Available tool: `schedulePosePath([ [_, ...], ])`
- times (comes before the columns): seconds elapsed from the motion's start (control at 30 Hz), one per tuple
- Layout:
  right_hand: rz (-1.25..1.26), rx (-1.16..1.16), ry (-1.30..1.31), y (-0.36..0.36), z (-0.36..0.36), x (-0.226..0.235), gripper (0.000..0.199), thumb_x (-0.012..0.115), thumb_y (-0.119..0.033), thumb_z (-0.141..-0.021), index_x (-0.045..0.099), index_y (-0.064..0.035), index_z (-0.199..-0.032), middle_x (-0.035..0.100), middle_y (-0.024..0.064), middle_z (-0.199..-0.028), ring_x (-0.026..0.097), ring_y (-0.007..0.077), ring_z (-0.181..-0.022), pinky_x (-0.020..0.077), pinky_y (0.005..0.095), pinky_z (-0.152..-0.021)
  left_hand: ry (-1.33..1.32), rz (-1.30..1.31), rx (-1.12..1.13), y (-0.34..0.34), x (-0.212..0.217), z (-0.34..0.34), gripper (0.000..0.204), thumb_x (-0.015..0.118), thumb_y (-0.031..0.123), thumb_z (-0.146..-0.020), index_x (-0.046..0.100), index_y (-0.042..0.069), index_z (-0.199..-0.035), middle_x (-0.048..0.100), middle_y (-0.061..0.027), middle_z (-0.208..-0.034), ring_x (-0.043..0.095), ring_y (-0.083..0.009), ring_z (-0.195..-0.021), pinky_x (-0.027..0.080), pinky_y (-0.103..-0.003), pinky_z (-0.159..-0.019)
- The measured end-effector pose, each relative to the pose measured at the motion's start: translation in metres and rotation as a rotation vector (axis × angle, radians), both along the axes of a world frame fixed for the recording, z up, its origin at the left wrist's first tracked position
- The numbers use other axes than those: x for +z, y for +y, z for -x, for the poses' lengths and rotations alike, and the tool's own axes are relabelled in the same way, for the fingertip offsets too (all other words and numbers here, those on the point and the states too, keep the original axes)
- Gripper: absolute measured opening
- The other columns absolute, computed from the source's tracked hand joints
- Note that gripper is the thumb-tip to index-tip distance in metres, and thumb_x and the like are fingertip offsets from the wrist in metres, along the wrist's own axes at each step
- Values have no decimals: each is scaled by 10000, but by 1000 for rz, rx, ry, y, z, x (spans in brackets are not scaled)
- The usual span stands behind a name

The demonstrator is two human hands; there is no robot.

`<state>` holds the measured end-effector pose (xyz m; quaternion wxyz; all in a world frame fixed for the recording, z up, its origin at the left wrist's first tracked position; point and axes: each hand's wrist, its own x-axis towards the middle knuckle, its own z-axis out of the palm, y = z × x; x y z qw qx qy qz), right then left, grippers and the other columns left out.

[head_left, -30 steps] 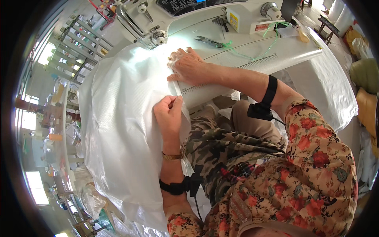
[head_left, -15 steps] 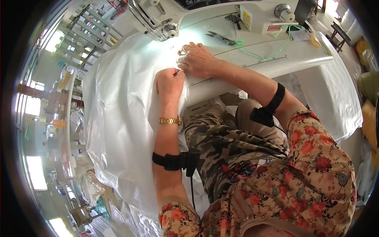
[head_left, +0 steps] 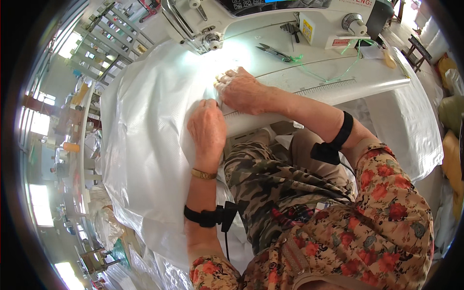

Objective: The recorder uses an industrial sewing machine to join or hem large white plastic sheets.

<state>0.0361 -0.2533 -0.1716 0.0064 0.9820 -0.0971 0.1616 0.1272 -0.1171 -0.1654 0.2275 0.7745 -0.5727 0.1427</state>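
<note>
A large white woven plastic sheet (head_left: pixel 145 130) drapes over the left of the sewing machine table and hangs toward my lap. My left hand (head_left: pixel 208 126) is closed on its near right edge, fingertips pinched together. Just beyond and to the right, my right hand (head_left: pixel 244 92) has its fingers bent onto the sheet's edge, pale wraps on some of them. Glare partly hides these fingertips. Ahead of both hands is the lit sewing machine head (head_left: pixel 205 36); its needle area is washed out by the lamp.
Thread snips (head_left: pixel 273 52) lie on the table (head_left: pixel 290 72) right of the lamp glow, with green thread (head_left: pixel 333 78) trailing from them. A ruler scale (head_left: pixel 333 83) runs along the near edge. More white sheeting (head_left: pixel 406 130) hangs at the right. A grey rack (head_left: pixel 113 36) stands far left.
Both hands have drawn back toward me, away from the machine head, the left one farther. The whole view has shifted slightly.
</note>
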Motion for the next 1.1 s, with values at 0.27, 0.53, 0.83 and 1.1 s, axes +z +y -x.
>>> schedulePosePath([
  [0.27,-114,-10,265,-2,-2,16,244,518,-176,-841,639,-10,-972,613,192,-1146,538,358,-1153,369,598,-967,-21,-69,50,-37,0,-22,119,553,93,-860,630,11,-897,635,-169,-847,608,-371,-810,463,-464,-749],
  [0.53,-40,-56,81,3,9,8,241,505,-169,-862,631,-34,-1017,625,102,-1119,534,286,-1143,359,584,-970,58,17,24,-14,-1,-3,177,594,71,-832,653,6,-986,551,-131,-976,546,-305,-948,458,-404,-832],
  [0.83,-13,-113,106,6,10,2,281,518,-170,-860,618,-27,-1080,606,109,-1214,511,276,-1196,331,604,-1026,140,66,-13,-16,-6,3,102,612,54,-823,655,-14,-885,564,-109,-950,538,-268,-948,462,-381,-834],
  [1.1,-22,-124,113,-2,22,8,263,515,-165,-859,627,-54,-1070,618,103,-1119,491,288,-1210,313,630,-1026,209,98,-36,-28,-4,14,84,612,22,-798,656,-27,-850,577,-138,-895,554,-306,-910,454,-412,-820],
])
